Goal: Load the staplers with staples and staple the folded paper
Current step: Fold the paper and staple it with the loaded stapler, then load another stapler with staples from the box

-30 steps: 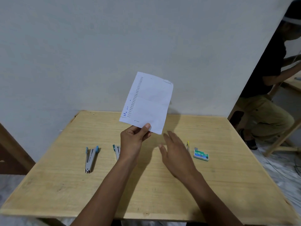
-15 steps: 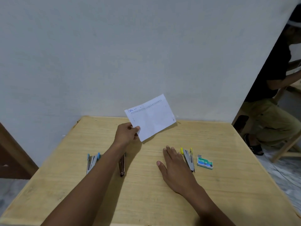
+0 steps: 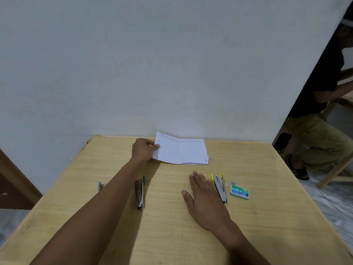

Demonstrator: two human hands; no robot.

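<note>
A folded white paper (image 3: pixel 181 152) lies at the far edge of the wooden table (image 3: pixel 267 217), near the wall. My left hand (image 3: pixel 143 151) pinches its left edge. My right hand (image 3: pixel 205 201) rests flat on the table, fingers straight, holding nothing. Just right of it lies a yellow-tipped stapler (image 3: pixel 220 186), hinged open. A green-tipped stapler (image 3: pixel 139 192) lies beside my left forearm, and a blue-tipped stapler (image 3: pixel 100 186) is mostly hidden behind that arm. A green staple box (image 3: pixel 239 191) sits right of the yellow stapler.
A grey wall stands directly behind the table. At the right, past the wall's edge, a seated person (image 3: pixel 321 119) sits by a wooden frame (image 3: pixel 336 173). A brown wooden piece (image 3: pixel 15 184) is at the left.
My left hand has carried the paper from upright in the air down flat onto the far side of the table. My right hand has settled flat on the table near the yellow stapler.
</note>
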